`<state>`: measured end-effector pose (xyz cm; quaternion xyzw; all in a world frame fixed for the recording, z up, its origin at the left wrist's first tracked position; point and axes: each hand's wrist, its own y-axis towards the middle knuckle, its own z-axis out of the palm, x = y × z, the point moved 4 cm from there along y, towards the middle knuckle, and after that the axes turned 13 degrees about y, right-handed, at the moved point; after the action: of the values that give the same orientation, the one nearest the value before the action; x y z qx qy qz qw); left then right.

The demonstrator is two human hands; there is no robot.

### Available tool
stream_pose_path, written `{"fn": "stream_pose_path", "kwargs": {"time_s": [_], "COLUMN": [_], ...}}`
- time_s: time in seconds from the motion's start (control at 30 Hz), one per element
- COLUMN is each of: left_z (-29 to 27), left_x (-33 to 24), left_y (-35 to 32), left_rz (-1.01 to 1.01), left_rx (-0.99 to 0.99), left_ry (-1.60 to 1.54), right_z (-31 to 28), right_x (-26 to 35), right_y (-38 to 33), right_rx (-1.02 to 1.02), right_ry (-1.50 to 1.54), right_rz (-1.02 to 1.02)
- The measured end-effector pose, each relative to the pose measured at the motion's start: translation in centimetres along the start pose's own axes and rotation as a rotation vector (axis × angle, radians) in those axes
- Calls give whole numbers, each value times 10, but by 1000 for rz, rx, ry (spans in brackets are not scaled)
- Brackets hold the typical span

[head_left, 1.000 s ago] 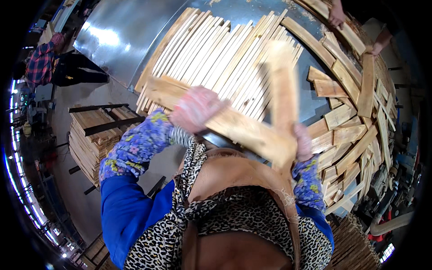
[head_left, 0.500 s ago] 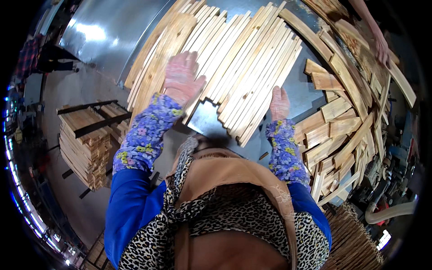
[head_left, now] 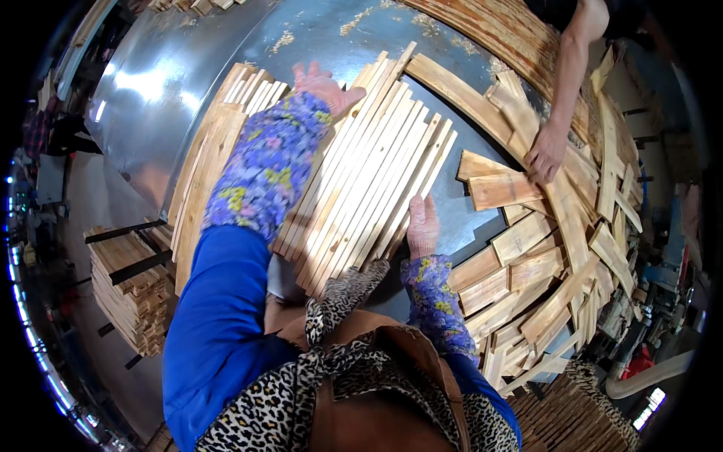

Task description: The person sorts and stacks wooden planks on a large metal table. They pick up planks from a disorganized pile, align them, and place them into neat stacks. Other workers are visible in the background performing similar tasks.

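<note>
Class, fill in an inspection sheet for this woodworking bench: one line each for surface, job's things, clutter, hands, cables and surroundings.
Surface: grey sheet-metal table, shiny, with sawdust flecks at the far end.
Job's things: row of long thin wooden slats lying side by side; a second bunch to the left.
Clutter: short wooden offcuts heaped at right.
Hands: left hand flat on the far slat ends; right hand flat on the near ends; a co-worker's hand on a plank at right.
Cables: nothing seen; a pale hose lies lower right.
Surroundings: stacked slats on the floor at left.

Three hands point(head_left: 325, 84), countless wooden slats point(head_left: 369, 173)
</note>
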<state>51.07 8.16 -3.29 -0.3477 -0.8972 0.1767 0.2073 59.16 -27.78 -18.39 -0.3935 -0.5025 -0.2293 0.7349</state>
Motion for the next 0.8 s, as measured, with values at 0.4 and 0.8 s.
{"fn": "stream_pose_path", "kwargs": {"time_s": [0.4,0.8], "left_z": [15,70], "left_x": [-48,-49], "left_y": [-45,-81], "left_rz": [137,-28], "left_rx": [57,15], "left_ry": [149,-986], "right_z": [-45,-23], "right_x": [53,34], "right_y": [41,-1], "right_rx": [153,77], "right_ry": [-347,337], "right_rz": [173,5]}}
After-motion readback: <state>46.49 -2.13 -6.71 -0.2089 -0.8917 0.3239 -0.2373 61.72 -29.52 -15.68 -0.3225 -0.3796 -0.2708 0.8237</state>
